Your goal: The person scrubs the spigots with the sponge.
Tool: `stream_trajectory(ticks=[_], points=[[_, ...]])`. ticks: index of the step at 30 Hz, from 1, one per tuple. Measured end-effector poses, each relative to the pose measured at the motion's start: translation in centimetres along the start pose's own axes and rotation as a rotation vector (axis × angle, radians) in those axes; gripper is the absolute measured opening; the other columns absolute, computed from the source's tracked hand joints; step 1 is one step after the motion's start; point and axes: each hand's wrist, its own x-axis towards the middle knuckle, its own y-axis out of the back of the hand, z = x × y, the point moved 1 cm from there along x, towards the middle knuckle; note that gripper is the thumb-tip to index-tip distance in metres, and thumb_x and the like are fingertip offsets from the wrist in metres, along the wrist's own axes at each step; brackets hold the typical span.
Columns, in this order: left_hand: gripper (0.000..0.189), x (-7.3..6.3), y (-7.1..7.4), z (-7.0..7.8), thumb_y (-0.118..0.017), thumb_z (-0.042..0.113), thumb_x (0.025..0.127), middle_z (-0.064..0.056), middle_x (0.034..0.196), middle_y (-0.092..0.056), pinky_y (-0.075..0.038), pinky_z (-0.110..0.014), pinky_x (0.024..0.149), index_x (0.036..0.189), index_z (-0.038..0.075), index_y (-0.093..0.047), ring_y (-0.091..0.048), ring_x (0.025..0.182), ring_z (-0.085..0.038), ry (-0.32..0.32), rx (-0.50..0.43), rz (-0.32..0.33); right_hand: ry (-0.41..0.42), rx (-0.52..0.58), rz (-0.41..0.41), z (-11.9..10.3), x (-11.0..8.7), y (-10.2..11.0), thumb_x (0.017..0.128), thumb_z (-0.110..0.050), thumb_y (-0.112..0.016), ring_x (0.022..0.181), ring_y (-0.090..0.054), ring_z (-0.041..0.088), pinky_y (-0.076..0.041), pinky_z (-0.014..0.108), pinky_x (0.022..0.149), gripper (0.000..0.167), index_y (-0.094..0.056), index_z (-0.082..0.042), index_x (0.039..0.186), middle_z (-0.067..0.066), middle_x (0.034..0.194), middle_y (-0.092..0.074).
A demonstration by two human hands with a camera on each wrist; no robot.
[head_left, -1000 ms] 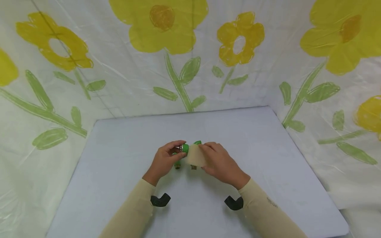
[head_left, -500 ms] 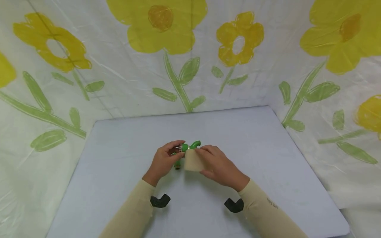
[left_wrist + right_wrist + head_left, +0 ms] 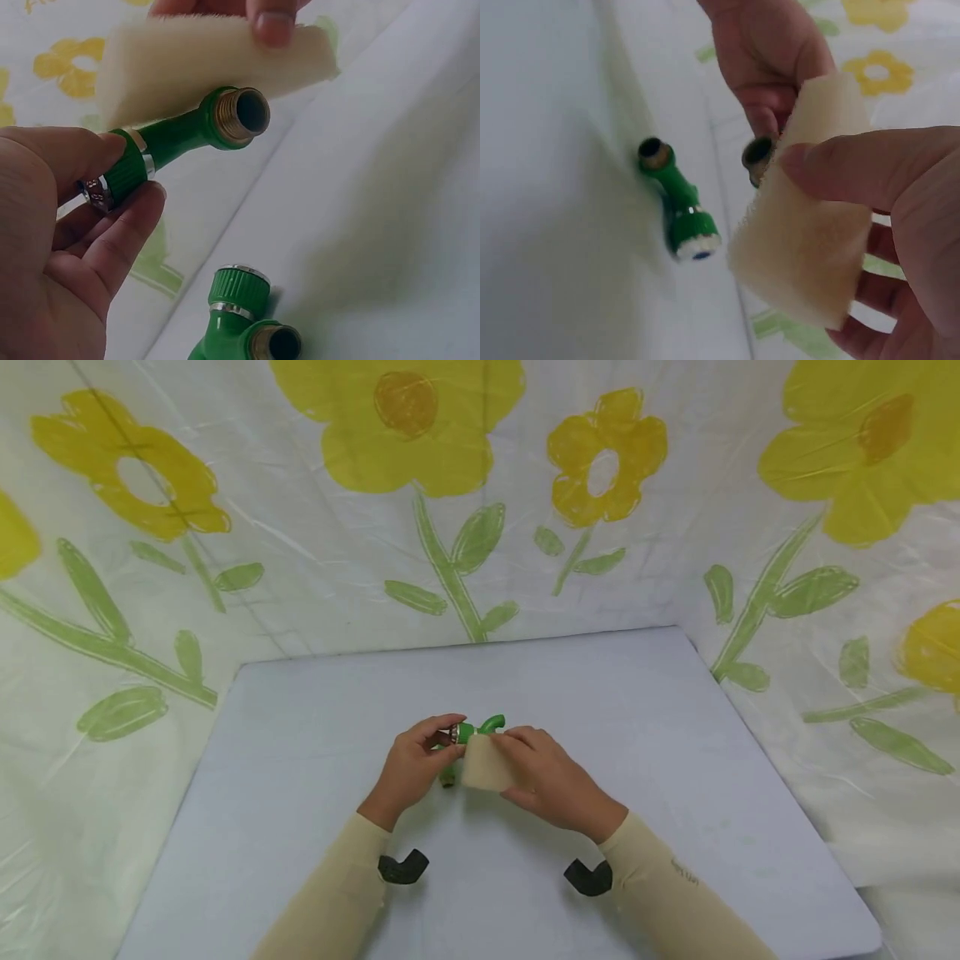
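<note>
My left hand (image 3: 408,772) pinches a green angle valve (image 3: 176,140) by its ribbed knob, between thumb and fingers. The valve's threaded brass outlet (image 3: 244,116) faces outward in the left wrist view. My right hand (image 3: 558,781) grips a thick cream-coloured sponge (image 3: 486,764), thumb on one face and fingers behind. The sponge lies along the valve's body and seems to touch it. In the right wrist view it hides most of that valve. A second green valve (image 3: 676,191) of the same sort lies on the table, below the left hand.
The white table (image 3: 637,718) extends around both hands, with its far edge against a white sheet (image 3: 330,552) painted with yellow flowers. Black curved pieces (image 3: 403,866) stick out by both wrists, over the sleeves.
The sponge has moved down and slightly left with my right hand, uncovering the valve's curved green end and covering its lower brass end. My left hand has stayed nearly still.
</note>
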Motion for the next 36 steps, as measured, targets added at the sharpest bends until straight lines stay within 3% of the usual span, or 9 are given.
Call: stream_trajectory(ticks=[4,11,19,23,26,29,32,36], points=[[0.043,0.0,0.1,0.3,-0.083,0.001,0.097,-0.008,0.124,-0.072,-0.061,-0.029,0.084,0.138,0.008,-0.074,-0.070,0.108,-0.027,0.002,-0.029,-0.008,0.011,-0.042,0.035,-0.1,0.1,0.1,0.088,-0.017,-0.096,0.129,-0.055,0.031,-0.055,0.046,0.103,0.082,-0.053,-0.003,0.157,0.011,0.145,-0.057],[0.041,-0.1,-0.4,0.8,-0.085,0.009,0.098,-0.003,0.119,-0.073,-0.060,-0.029,0.073,0.138,0.013,-0.075,-0.070,0.103,-0.026,0.006,-0.011,-0.065,-0.142,-0.062,0.161,1.3,0.3,1.1,0.088,-0.015,-0.096,0.129,-0.055,0.035,-0.054,0.049,0.103,0.083,-0.052,0.000,0.157,0.016,0.143,-0.056],[0.043,0.1,-0.1,0.3,-0.084,0.003,0.097,-0.008,0.127,-0.072,-0.061,-0.029,0.085,0.138,0.003,-0.072,-0.071,0.108,-0.027,-0.021,-0.033,0.024,0.006,0.040,-0.067,-0.1,-0.8,0.2,0.093,-0.018,-0.092,0.133,-0.053,0.027,-0.054,0.044,0.105,0.080,-0.050,-0.005,0.160,0.010,0.149,-0.054],[0.044,0.1,-0.1,0.5,-0.084,0.004,0.097,-0.006,0.127,-0.072,-0.061,-0.029,0.084,0.139,0.002,-0.071,-0.070,0.109,-0.028,-0.005,-0.045,0.003,0.002,-0.022,0.007,0.0,-0.5,0.4,0.090,-0.018,-0.094,0.131,-0.055,0.029,-0.055,0.044,0.103,0.081,-0.053,-0.004,0.157,0.011,0.146,-0.056],[0.043,0.0,-0.3,0.7,-0.085,0.008,0.098,-0.004,0.123,-0.072,-0.060,-0.028,0.077,0.139,0.006,-0.073,-0.070,0.106,-0.027,0.015,-0.043,-0.041,-0.068,-0.077,0.103,0.7,-0.2,0.8,0.087,-0.018,-0.096,0.128,-0.056,0.032,-0.056,0.046,0.101,0.083,-0.054,-0.001,0.156,0.013,0.142,-0.058],[0.042,-0.1,-0.5,0.8,-0.085,0.009,0.098,-0.003,0.120,-0.073,-0.059,-0.029,0.073,0.138,0.010,-0.074,-0.070,0.104,-0.026,0.016,-0.027,-0.067,-0.127,-0.077,0.145,1.2,0.0,1.3,0.087,-0.018,-0.097,0.127,-0.055,0.033,-0.055,0.047,0.101,0.084,-0.053,-0.001,0.157,0.014,0.142,-0.057],[0.042,-0.1,-0.6,1.0,-0.085,0.008,0.098,-0.004,0.122,-0.073,-0.059,-0.029,0.074,0.138,0.009,-0.074,-0.070,0.104,-0.026,-0.005,-0.010,-0.050,-0.108,-0.045,0.119,1.1,-0.2,1.3,0.088,-0.018,-0.096,0.128,-0.055,0.032,-0.055,0.047,0.101,0.083,-0.053,-0.002,0.157,0.013,0.143,-0.057],[0.042,0.0,-0.3,1.2,-0.084,0.006,0.097,-0.005,0.125,-0.072,-0.060,-0.028,0.076,0.138,0.010,-0.074,-0.070,0.106,-0.025,-0.006,-0.022,-0.002,-0.003,0.001,0.016,0.5,-0.7,0.8,0.090,-0.020,-0.095,0.131,-0.055,0.029,-0.055,0.045,0.103,0.082,-0.052,-0.004,0.158,0.010,0.147,-0.056]])
